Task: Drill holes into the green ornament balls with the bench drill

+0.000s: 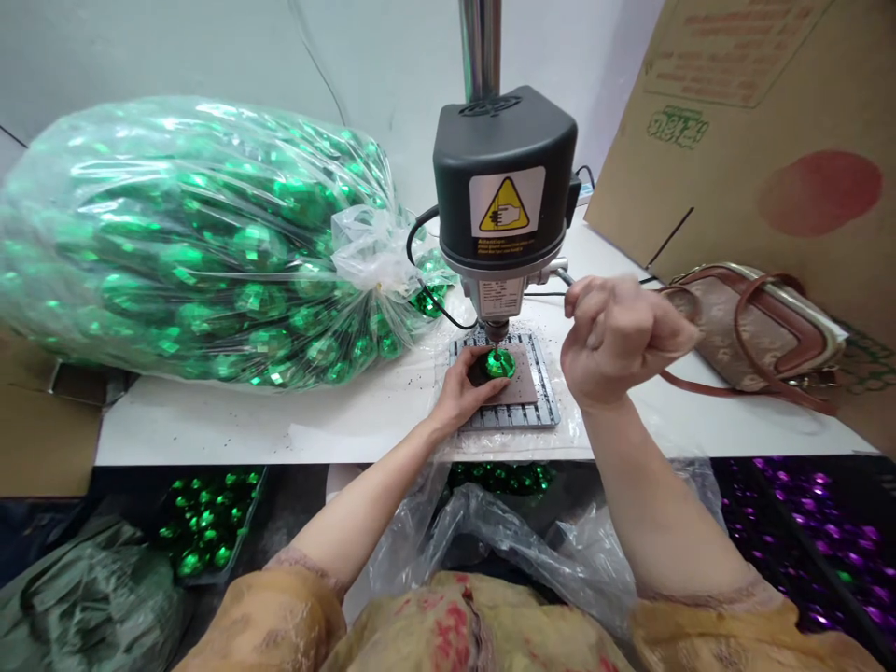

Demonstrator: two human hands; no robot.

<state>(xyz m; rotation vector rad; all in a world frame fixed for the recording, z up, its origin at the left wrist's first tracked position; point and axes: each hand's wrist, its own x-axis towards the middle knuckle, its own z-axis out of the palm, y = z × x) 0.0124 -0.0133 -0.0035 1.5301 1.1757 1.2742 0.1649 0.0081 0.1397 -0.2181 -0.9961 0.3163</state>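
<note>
A small bench drill press (505,187) stands on the white table (280,420). My left hand (466,383) pinches a shiny green faceted ball (500,363) and holds it on a brown block on the drill's ribbed metal base (542,411), right under the drill tip. My right hand (616,341) is a closed fist around the drill's feed lever (564,276) at the machine's right side.
A big clear plastic bag of green balls (189,243) lies on the table's left. A brown handbag (756,331) and a leaning cardboard box (756,121) stand right. Below the table edge are a tray of green balls (210,523), a plastic bag (490,532) and purple balls (812,532).
</note>
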